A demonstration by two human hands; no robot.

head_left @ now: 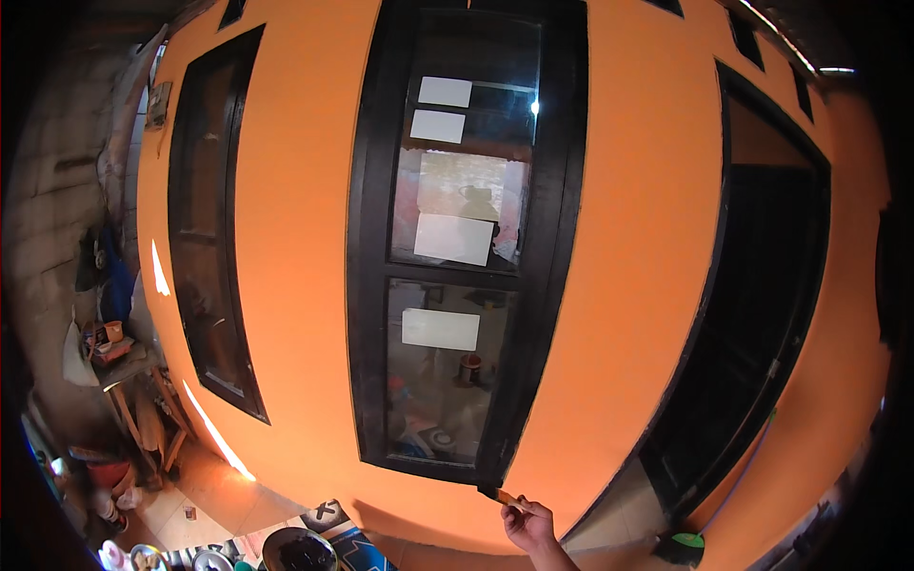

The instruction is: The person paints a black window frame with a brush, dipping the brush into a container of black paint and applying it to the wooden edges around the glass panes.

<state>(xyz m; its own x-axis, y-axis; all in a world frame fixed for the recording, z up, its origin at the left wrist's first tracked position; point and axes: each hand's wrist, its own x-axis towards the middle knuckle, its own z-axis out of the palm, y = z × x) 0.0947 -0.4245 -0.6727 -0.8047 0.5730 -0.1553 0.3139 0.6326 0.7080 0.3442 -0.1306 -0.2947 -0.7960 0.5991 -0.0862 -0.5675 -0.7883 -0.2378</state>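
My right hand [528, 525] is closed round the handle of a paintbrush [509, 499]. Its dark bristles touch or nearly touch the lower right corner of the black window frame [419, 469]. That tall frame is set in an orange wall [295, 285] and holds two glass panes with white rectangles on them. Down at the lower edge, a round container [300, 552] with black paint or a similar dark liquid sits on printed sheeting, left of my right hand. No part of my left hand shows.
A black door [733, 333] stands to the right, with a green broom head [682, 546] by its foot. On the left are a narrow black-framed window [209, 219] and a wooden stand [143, 404] with items on it. Cans and bottles [148, 557] crowd the lower left.
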